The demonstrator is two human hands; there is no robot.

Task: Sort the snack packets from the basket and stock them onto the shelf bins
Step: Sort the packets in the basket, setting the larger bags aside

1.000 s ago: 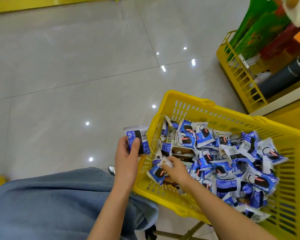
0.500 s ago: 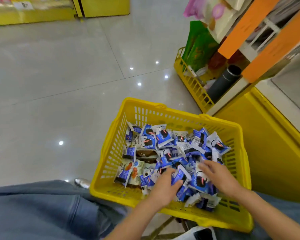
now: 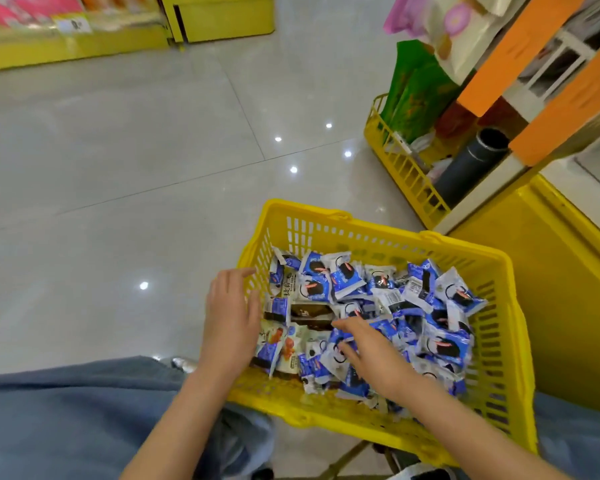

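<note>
The yellow basket [image 3: 388,233] sits at the person's knees, so both hands reach the snack packets [image 3: 388,306] heaped inside: the left hand [image 3: 231,320] rests flat, fingers spread and empty, while the right hand [image 3: 374,358] probes the pile, gripping nothing clearly.

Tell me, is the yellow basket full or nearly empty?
Fairly full. Blue snack packets cover the floor of the yellow basket, piled on one another, though well below the rim. How deep the pile goes cannot be told.
</note>
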